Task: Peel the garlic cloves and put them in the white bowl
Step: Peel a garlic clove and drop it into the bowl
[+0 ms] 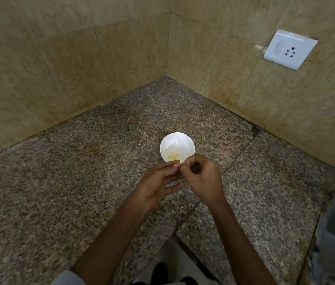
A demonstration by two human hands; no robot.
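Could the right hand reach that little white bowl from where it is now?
Probably yes. The right hand hovers at the near rim of the small round white bowl, with nothing between them; it is busy pinching a pale garlic clove, though.

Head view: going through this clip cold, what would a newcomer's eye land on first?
The white bowl stands out bright against the speckled stone counter, mid-frame, with a few pale yellowish garlic pieces inside. Just in front of it, the left hand and right hand meet at their fingertips, pinching a small garlic clove at the bowl's near rim. A white wall socket sits upper right.
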